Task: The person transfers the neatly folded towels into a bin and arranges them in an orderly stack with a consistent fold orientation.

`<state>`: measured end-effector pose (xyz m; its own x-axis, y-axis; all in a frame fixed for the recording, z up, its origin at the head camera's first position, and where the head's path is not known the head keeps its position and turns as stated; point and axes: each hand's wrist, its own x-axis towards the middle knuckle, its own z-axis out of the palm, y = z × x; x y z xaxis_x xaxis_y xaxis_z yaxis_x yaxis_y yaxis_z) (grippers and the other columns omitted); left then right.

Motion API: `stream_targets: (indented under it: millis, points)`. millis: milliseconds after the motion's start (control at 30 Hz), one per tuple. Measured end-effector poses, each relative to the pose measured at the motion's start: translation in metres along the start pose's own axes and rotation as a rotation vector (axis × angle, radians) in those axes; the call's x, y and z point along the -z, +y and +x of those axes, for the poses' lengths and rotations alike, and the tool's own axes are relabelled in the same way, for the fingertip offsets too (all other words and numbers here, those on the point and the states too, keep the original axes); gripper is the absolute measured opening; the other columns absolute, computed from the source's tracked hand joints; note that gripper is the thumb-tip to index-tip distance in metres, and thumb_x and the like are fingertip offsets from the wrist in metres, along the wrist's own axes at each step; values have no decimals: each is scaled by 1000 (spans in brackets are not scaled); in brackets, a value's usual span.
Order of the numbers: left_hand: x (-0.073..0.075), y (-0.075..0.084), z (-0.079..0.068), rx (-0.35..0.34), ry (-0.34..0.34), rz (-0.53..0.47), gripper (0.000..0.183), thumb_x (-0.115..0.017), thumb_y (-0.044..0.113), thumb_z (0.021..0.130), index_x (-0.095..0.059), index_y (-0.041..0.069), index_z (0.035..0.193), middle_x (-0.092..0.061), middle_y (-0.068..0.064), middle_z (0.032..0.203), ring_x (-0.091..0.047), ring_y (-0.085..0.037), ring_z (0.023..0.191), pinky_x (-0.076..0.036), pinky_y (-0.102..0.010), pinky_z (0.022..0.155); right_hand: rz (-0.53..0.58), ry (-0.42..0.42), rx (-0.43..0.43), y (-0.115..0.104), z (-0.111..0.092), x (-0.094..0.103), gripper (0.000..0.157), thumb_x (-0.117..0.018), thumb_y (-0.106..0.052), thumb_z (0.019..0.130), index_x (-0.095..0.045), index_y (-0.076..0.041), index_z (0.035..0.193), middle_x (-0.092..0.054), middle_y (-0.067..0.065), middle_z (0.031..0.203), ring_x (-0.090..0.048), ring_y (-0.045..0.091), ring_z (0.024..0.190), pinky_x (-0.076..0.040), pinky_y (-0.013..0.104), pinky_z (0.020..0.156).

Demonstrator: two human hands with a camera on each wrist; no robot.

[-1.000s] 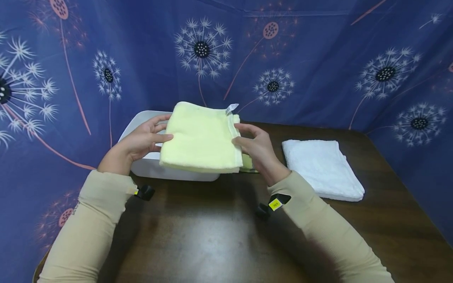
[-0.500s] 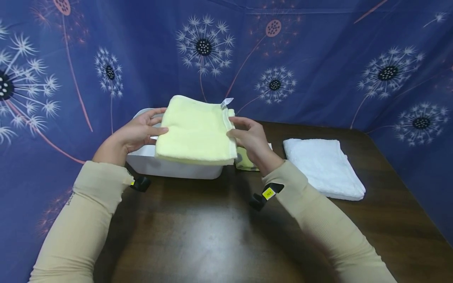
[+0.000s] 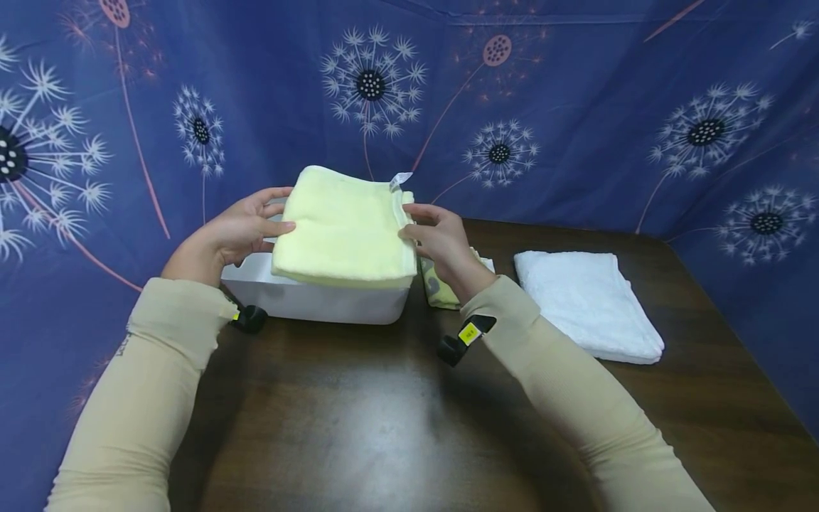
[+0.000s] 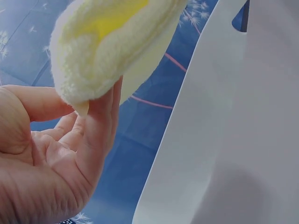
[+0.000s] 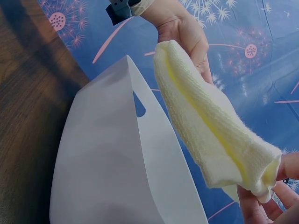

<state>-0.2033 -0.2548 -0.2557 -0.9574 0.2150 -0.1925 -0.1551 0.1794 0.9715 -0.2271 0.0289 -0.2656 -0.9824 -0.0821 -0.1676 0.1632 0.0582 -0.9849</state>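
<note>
A folded pale yellow towel (image 3: 345, 227) with a small white tag on its far right corner is held up between my two hands. My left hand (image 3: 239, 226) pinches its left edge, thumb on top and fingers beneath. On the opposite edge my right hand (image 3: 441, 238) pinches it the same way. Below the towel stands a white plastic bin (image 3: 326, 304), mostly covered by it in the head view. The right wrist view shows the towel (image 5: 210, 126) above the rim of the bin (image 5: 100, 154), with folded layers facing the camera.
A folded white towel (image 3: 585, 302) lies on the dark wooden table (image 3: 384, 412) to the right. Between it and the bin, a yellow and grey patterned cloth (image 3: 438, 286) is partly hidden by my right hand. Behind hangs a blue dandelion-print curtain (image 3: 269, 92).
Both hands have carried the yellow towel left and slightly up, farther over the bin. More of the bin's front wall and of the patterned cloth now shows.
</note>
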Motion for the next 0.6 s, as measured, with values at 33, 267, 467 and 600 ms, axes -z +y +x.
stream_targets:
  millis: [33, 267, 467, 600]
  points:
    - [1, 0, 1, 1, 2, 6, 72, -57, 6, 92, -14, 16, 149, -26, -14, 149, -62, -10, 89, -53, -33, 72, 0, 2, -2, 0, 1, -1, 38, -65, 5, 80, -64, -9, 116, -51, 7, 119, -54, 20, 105, -51, 39, 81]
    - [10, -1, 7, 15, -1, 40, 72, -56, 7, 93, -13, 16, 149, -26, -14, 148, -61, -11, 90, -52, -34, 75, 8, 2, -11, 0, 8, -10, 39, -64, 7, 79, -65, -8, 115, -50, 7, 118, -53, 21, 99, -53, 35, 75]
    - [16, -3, 13, 41, -1, 59, 73, -57, 8, 93, -12, 17, 150, -27, -12, 149, -59, -13, 94, -50, -35, 78, 44, -5, 2, 2, 12, -15, 40, -62, 11, 78, -64, -4, 116, -51, 10, 116, -54, 20, 93, -54, 36, 74]
    - [21, -4, 16, 55, 1, 69, 74, -57, 7, 92, -12, 15, 149, -28, -13, 148, -60, -13, 91, -51, -35, 77, 46, -4, -13, 3, 15, -20, 40, -62, 11, 78, -64, -4, 115, -52, 10, 114, -55, 19, 92, -54, 35, 73]
